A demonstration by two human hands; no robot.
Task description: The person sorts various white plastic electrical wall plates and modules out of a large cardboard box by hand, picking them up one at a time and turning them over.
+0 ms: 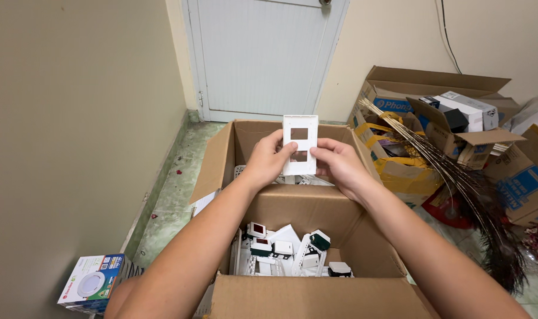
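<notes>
Both hands, left hand and right hand, are pinching a white switch plate upright between closed fingers, long axis vertical, above the cardboard box.

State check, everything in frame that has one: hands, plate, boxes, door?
left hand: gripping the plate's left edge
right hand: gripping the plate's right edge
white switch plate: held upright above the box, two square cut-outs empty
big cardboard box: flaps open, loose white switch parts in the bottom
cardboard boxes at right: open, stuffed full
door: shut
small printed box: closed, on the floor
</notes>
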